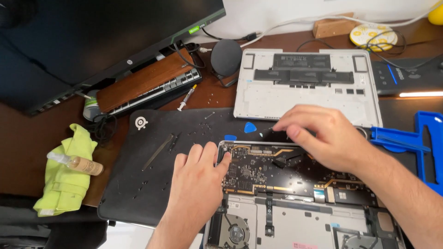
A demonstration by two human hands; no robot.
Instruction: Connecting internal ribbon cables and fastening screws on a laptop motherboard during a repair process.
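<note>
With the left hand (196, 177) lying flat and open to pin the opened laptop (295, 203) at the desk's near edge, the right hand (323, 138), pinching a dark tool (266, 133), should work gently over the board (258, 173).

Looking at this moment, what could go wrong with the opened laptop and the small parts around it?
The loose screws lie scattered on the black mat; a sleeve could sweep them away. The right hand holds a thin dark tool above the exposed circuit board; a slip may scratch it. The left hand presses at the board's edge.
</note>
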